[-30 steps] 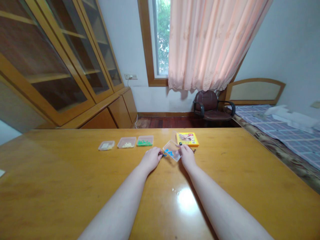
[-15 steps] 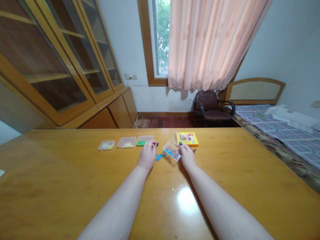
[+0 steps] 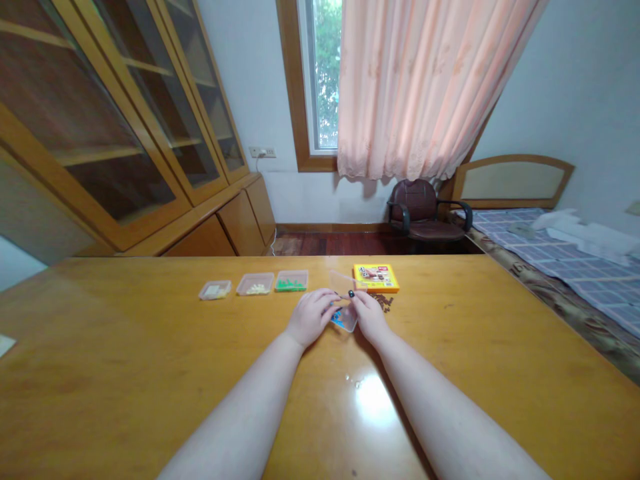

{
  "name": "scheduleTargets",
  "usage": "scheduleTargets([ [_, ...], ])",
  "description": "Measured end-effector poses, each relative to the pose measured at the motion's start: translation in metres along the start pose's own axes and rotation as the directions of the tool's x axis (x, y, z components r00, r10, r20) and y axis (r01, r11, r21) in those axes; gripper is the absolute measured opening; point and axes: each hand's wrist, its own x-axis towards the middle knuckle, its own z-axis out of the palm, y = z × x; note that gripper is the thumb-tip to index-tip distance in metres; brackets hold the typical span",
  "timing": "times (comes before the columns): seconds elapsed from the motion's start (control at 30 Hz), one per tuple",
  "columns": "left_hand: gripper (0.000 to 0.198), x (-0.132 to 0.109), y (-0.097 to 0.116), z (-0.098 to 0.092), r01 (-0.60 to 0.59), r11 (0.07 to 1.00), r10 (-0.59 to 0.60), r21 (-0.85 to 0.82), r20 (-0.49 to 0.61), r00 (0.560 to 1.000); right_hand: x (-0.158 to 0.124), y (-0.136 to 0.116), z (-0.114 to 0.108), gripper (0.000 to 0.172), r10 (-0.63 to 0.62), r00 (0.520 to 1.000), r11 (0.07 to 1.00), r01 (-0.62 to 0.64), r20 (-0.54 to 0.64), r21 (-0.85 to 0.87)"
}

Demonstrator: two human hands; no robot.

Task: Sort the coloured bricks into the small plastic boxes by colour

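A small clear plastic box [image 3: 349,325] with small blue pieces [image 3: 337,317] inside is held low over the table, its clear lid [image 3: 341,280] raised at the back. My right hand [image 3: 371,318] is closed on the right side of the box. At the opposite side, my left hand [image 3: 311,318] has its fingers bent around the box's left edge; whether a small piece is also between them is hidden. Brown pieces [image 3: 384,302] lie loose just beyond my right hand, in front of a yellow box [image 3: 376,279] with a printed picture.
Left of my hands stand a clear box with green pieces [image 3: 291,283], a clear box with cream pieces [image 3: 256,285] and a smaller clear box [image 3: 215,291]. The wooden table [image 3: 200,373] ends at a far edge, with a chair [image 3: 423,210] beyond it.
My left hand has moved right, from beside the loose blue pieces onto the plastic box. Those loose pieces are now out of sight. The box has tilted and dropped slightly toward me.
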Motion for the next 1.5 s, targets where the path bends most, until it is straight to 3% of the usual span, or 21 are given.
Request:
scheduleTargets([
  [0.07,0.021,0.001,-0.003,0.001,0.041,0.999,-0.041,0.018,-0.043,0.998,0.0,0.0,0.0,0.028,0.013,1.0,1.0,-0.013,-0.029,0.008],
  [0.13,0.02,0.002,-0.009,0.001,0.155,0.986,-0.149,0.063,-0.086,0.985,0.001,0.001,-0.002,0.029,0.03,0.995,0.999,-0.028,-0.099,0.019],
  [0.27,0.017,0.003,-0.022,0.004,0.408,0.899,-0.397,0.16,-0.1,0.913,0.005,0.005,-0.008,0.027,0.082,0.964,0.997,-0.077,-0.254,0.031],
  [0.57,0.027,-0.001,-0.011,0.011,0.163,0.956,-0.204,0.242,0.157,0.966,0.008,0.008,-0.009,0.029,0.142,0.948,0.988,-0.119,-0.286,0.098],
  [1.03,0.011,0.0,-0.014,0.013,0.052,0.978,-0.09,0.2,0.188,0.978,0.008,0.007,-0.009,0.03,0.142,0.946,0.986,-0.11,-0.29,0.126],
  [1.5,0.006,-0.001,-0.015,0.014,0.077,0.975,-0.117,0.207,0.19,0.975,0.007,0.002,-0.009,0.03,0.153,0.945,0.986,-0.128,-0.288,0.105],
])
